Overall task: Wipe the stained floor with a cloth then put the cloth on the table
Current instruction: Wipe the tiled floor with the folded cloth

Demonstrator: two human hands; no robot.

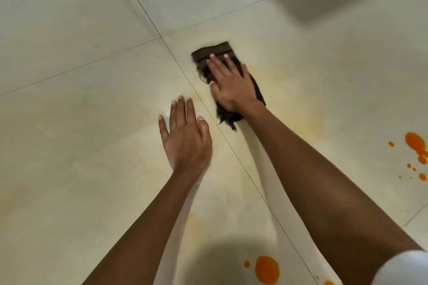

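Your right hand (232, 85) lies flat, fingers spread, pressing the dark brown cloth (209, 52) onto the tiled floor (69, 30) just past centre at about 1 o'clock, pinning it rather than gripping it, while your left hand (185, 139), open and empty, braces on the tile at its 8 o'clock. By my reading you are midway: a pale yellow smear (308, 126) surrounds the cloth, orange blots (266, 269) wait at 5 o'clock and orange splashes (415, 142) at 4 o'clock. No desk shows, so that placing remains.
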